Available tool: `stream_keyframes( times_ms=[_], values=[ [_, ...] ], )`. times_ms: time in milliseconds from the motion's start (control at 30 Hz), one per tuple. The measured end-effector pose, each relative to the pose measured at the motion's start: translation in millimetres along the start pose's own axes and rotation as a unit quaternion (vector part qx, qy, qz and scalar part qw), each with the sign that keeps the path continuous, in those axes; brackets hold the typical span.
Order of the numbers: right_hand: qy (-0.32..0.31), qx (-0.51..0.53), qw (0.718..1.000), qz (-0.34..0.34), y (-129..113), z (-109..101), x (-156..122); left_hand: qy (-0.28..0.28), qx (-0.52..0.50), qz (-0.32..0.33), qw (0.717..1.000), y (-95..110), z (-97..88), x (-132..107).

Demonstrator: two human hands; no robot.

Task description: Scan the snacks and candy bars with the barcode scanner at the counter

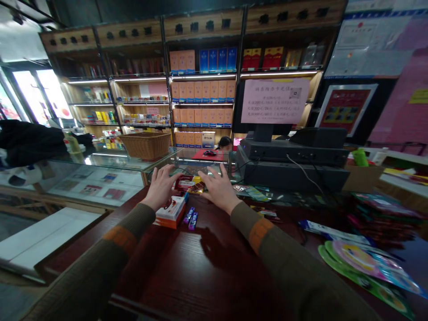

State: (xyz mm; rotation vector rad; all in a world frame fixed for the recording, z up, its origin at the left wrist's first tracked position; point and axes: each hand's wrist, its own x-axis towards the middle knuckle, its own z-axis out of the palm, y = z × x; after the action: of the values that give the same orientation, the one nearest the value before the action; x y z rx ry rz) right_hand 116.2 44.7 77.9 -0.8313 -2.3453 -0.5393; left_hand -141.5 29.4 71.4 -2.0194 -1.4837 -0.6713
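Both arms reach forward over a dark red wooden counter [174,267]. My left hand [161,186] has its fingers apart and holds nothing; it hovers above a white and orange box [171,212]. To the right, my right hand [219,187] is spread open and empty. Near its thumb lies a yellow and brown packet [197,187], with a red packet [183,183] beside it between the hands. Two small purple wrapped sweets [191,218] rest on the counter just right of the box.
A wicker basket [147,146] stands on the glass display case [113,178] at left. Ahead right are a dark register machine [290,160] and a monitor bearing a pink notice [274,101]. Colourful flat packages [361,263] lie at right. Part of a person's head [225,142] shows behind the counter.
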Motion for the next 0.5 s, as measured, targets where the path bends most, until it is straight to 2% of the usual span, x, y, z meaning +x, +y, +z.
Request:
stream_keyframes(
  times_ms=[300,500],
  values=[
    [-0.012,0.031,0.999,0.016,-17,49,43,-0.044,0.033,-0.028,0.998,-52,12.5,1],
    [-0.065,0.042,0.996,0.044,-25,82,62,-0.163,0.063,-0.068,0.982,-73,15.7,6]
  ],
)
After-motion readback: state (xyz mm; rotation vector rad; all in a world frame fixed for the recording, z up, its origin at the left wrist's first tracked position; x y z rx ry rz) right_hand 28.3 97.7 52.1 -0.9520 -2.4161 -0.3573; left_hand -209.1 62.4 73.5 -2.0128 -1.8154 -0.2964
